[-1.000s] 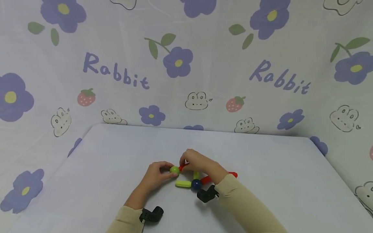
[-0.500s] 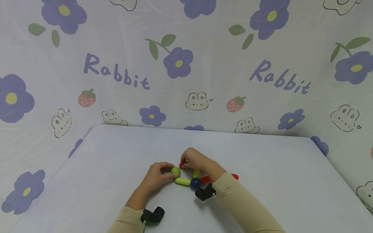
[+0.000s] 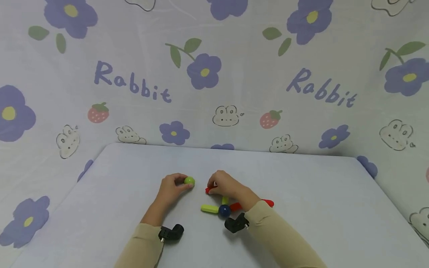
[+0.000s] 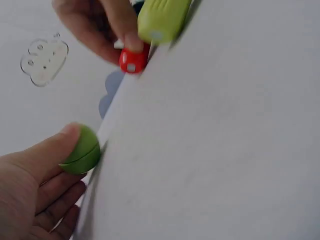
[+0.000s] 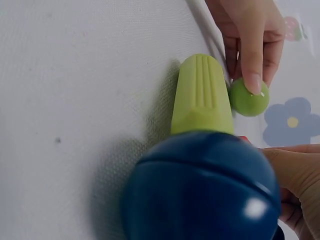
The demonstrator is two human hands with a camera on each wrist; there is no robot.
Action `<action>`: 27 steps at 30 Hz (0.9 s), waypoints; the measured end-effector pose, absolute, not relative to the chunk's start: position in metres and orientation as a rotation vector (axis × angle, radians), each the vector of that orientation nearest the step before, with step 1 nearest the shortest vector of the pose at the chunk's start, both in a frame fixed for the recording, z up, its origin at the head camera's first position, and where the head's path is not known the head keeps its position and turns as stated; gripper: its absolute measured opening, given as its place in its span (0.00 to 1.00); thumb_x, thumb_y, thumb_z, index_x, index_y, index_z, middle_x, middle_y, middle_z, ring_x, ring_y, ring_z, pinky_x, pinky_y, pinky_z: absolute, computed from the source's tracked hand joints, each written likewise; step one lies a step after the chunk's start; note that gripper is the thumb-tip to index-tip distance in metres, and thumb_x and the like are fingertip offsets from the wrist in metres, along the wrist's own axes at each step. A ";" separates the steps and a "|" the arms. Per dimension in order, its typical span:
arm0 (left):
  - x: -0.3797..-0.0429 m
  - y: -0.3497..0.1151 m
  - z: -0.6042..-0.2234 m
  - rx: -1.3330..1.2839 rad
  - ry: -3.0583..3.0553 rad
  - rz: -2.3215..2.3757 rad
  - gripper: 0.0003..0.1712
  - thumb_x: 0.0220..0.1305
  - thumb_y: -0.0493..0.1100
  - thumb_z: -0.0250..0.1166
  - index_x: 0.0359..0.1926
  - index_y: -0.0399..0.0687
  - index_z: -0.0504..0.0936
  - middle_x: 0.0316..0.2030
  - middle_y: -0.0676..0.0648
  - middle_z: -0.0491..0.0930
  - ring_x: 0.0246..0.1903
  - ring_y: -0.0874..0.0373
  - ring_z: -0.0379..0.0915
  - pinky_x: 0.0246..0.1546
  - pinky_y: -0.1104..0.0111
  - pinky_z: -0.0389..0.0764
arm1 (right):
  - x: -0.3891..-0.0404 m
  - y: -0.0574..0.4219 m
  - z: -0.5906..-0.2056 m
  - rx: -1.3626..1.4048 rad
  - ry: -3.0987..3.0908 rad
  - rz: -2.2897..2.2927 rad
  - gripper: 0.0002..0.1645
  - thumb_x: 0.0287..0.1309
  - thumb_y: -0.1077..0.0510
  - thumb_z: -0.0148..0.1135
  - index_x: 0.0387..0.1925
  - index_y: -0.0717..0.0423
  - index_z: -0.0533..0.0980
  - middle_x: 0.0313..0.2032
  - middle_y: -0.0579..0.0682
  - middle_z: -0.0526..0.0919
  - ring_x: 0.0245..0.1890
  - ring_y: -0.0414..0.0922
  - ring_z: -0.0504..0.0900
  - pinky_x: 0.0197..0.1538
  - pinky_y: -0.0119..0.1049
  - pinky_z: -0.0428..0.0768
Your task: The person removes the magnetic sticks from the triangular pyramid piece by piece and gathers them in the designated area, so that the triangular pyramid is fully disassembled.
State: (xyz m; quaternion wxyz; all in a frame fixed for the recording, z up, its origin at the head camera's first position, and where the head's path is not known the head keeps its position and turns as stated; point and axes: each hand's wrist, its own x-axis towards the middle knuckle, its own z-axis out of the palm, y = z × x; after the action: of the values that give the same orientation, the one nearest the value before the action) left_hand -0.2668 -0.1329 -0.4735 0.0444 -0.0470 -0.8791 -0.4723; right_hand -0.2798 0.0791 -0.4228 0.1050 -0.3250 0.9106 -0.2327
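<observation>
In the head view my left hand (image 3: 169, 190) pinches a glossy green ball (image 3: 189, 181) between thumb and fingers, left of the other pieces. My right hand (image 3: 227, 185) pinches a short red rod (image 4: 133, 60); a pale square spot shows on its end in the left wrist view. Nearer to me, a dark blue ball (image 3: 224, 211) touches a yellow-green rod (image 3: 209, 209) on its left. Another yellow-green rod (image 3: 225, 200) stands behind the ball, partly hidden by my right hand. A red stick (image 3: 235, 206) runs rightward from the ball under my right wrist.
All pieces are on a white table (image 3: 140, 163). A red end (image 3: 269, 203) shows beyond my right forearm; whether it belongs to the red stick I cannot tell. Behind the table hangs a printed cloth (image 3: 248, 74). Black wrist devices (image 3: 171, 233) sit at both cuffs.
My left hand has moved away leftward and to the back with the green ball, leaving a gap to the red rod and the yellow-green rod. The right hand has barely moved.
</observation>
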 end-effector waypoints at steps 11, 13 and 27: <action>-0.302 -0.154 -0.482 -0.003 -2.560 -1.476 0.25 0.53 0.43 0.69 0.52 0.37 0.78 0.49 0.38 0.80 0.54 0.47 0.73 0.58 0.56 0.70 | -0.279 0.082 -0.427 -0.902 2.707 -0.701 0.09 0.52 0.63 0.66 0.37 0.62 0.82 0.36 0.52 0.83 0.38 0.44 0.74 0.46 0.37 0.78; -0.303 -0.154 -0.483 -0.005 -2.545 -1.483 0.26 0.53 0.43 0.69 0.52 0.37 0.77 0.50 0.37 0.80 0.55 0.47 0.73 0.59 0.56 0.70 | -0.276 0.084 -0.425 -0.893 2.725 -0.719 0.11 0.52 0.62 0.66 0.38 0.62 0.82 0.37 0.53 0.83 0.40 0.45 0.75 0.47 0.38 0.77; -0.295 -0.152 -0.482 0.012 -2.491 -1.504 0.33 0.52 0.41 0.70 0.58 0.35 0.72 0.55 0.37 0.75 0.58 0.45 0.70 0.63 0.57 0.65 | -0.221 0.123 -0.424 -0.776 2.769 -0.948 0.14 0.49 0.55 0.69 0.39 0.56 0.82 0.38 0.47 0.81 0.40 0.42 0.72 0.43 0.35 0.76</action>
State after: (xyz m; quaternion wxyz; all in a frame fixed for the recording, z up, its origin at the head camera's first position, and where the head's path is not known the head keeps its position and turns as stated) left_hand -0.2954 -0.1518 -0.4821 0.1156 0.0039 -0.8503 -0.5135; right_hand -0.2209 0.1233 -0.4236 0.0569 -0.2560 0.9129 -0.3127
